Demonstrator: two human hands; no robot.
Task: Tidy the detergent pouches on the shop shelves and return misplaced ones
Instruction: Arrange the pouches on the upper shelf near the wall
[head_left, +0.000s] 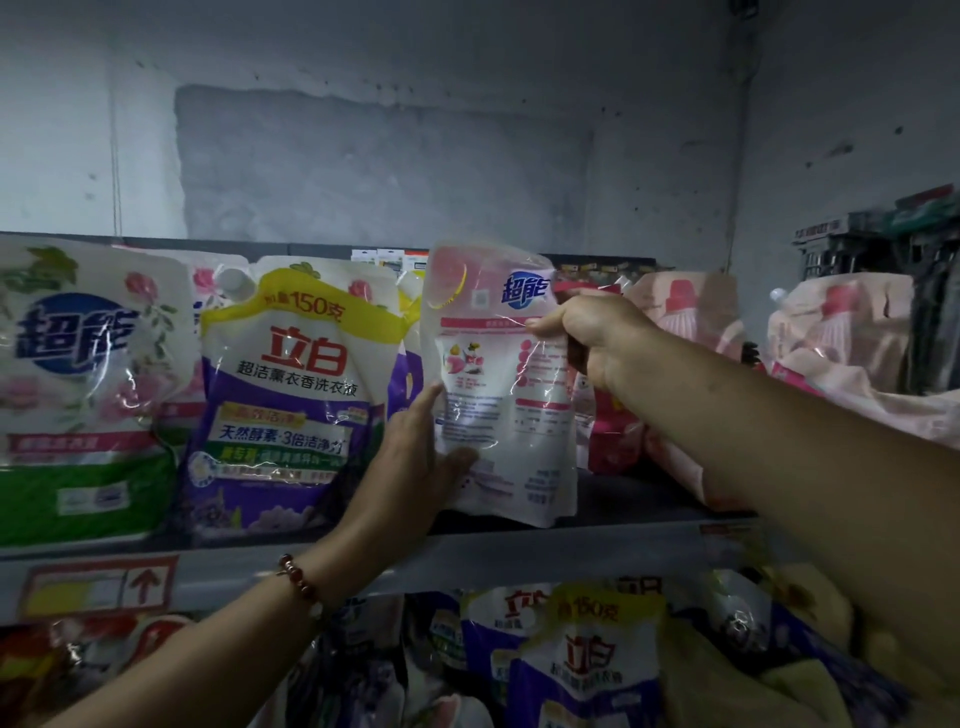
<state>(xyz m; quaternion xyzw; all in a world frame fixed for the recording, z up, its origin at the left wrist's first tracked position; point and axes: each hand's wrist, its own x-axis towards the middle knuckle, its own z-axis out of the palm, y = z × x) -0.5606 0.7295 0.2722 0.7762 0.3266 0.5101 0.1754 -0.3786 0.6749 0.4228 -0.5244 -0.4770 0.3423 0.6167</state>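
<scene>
A white and pink detergent pouch (498, 384) stands upright on the top shelf (571, 551), its printed back facing me. My right hand (582, 338) grips its upper right edge, thumb across the front. My left hand (415, 457) holds its lower left side, thumb over the front and fingers along the edge. To its left stand a purple and yellow pouch (291, 400) and a white and green pouch (78, 384). Pink pouches (691, 317) lean behind and to the right.
A grey wall rises behind the shelf. More pink pouches (852, 343) slump at the far right under a dark rack (883, 244). The lower shelf holds several purple and yellow pouches (582, 660). A red price tag (98, 587) sits on the shelf edge.
</scene>
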